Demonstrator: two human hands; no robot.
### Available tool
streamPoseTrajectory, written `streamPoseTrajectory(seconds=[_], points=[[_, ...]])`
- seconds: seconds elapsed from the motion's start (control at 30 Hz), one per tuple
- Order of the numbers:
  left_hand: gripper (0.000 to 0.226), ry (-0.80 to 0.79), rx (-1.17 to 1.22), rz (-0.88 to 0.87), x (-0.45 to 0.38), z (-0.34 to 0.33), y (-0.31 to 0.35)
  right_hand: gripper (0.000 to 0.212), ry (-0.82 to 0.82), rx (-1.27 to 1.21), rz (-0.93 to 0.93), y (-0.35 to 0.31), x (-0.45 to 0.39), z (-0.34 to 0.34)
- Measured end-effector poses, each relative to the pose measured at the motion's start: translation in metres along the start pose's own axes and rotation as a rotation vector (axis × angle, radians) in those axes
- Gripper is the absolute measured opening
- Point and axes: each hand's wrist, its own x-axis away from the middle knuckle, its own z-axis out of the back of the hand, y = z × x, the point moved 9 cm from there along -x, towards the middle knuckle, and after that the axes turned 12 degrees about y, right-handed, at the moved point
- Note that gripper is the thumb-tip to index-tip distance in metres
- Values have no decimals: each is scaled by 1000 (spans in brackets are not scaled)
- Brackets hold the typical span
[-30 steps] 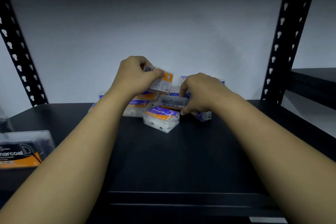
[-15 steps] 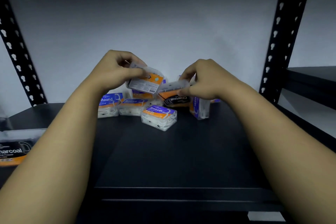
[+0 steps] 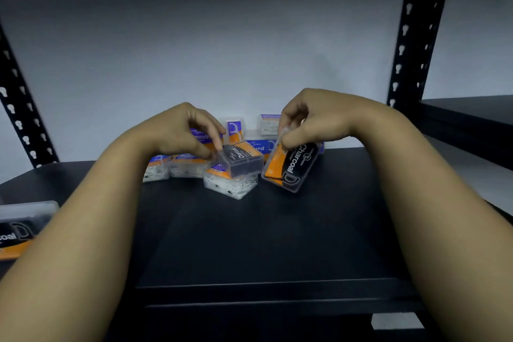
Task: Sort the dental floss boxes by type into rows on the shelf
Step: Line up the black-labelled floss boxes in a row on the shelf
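1. We are holding our left hand (image 3: 180, 133) over the pile at the back of the shelf (image 3: 263, 244), thumb and fingers pinched on the near end of a black-labelled Charcoal box (image 3: 241, 159). That box is tilting above a clear box of white picks (image 3: 230, 184), and we cannot tell whether the two are touching.

2. We are holding our right hand (image 3: 313, 119) at about 3 o'clock from the left, pinching the top edge of a second Charcoal box (image 3: 291, 168), which is hanging label towards us, its long axis running from 1 o'clock down to 7 o'clock, seemingly clear of the shelf.

3. The unsorted blue and purple Smooth and Round boxes (image 3: 177, 168) are lying jumbled behind and under both hands, near the back wall (image 3: 249, 50).

4. A third Charcoal box (image 3: 19, 228) is lying alone at the left edge, roughly 8 o'clock from the left hand and well apart from the pile, its long axis running left to right.

5. We judge that the coming move turns on this: the Charcoal row seems to be starting at the far left, so both held boxes need carrying towards 8 o'clock. Our left hand is the nearer one; the right-hand box needs turning until its long axis is matching.
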Motion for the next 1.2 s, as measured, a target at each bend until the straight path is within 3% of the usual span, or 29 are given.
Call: streamPoseTrajectory(seconds=[0.17, 0.27, 0.37, 0.47, 0.57, 0.7, 0.77, 1.03, 1.2], points=[[21, -1, -20, 25, -2, -9, 3, 23, -143, 90, -26, -3, 7, -22], [46, 8, -17, 93, -3, -19, 6, 38, -119, 119, -8, -9, 7, -24], [48, 100, -161, 160, -7, -22, 1, 47, -85, 140, 32, -16, 4, -27], [69, 98, -358, 388, -3, -21, -20, 43, -101, 87, 34, -19, 3, -35], [84, 25, -374, 531, 5, -29, -26, 37, -148, 44, 3, -18, 6, -39], [74, 29, -330, 549, 6, -34, -17, 43, -118, 101, 0, -16, 6, -27], [79, 8, -283, 568, 6, -35, -20, 46, -105, 146, -6, -13, 6, -21], [65, -5, -157, 590, 11, -28, -20, 38, -138, 265, -1, -16, 10, -30], [95, 112, -306, 617, 11, -40, -17, 51, -122, 325, -30, -13, 6, -38]])
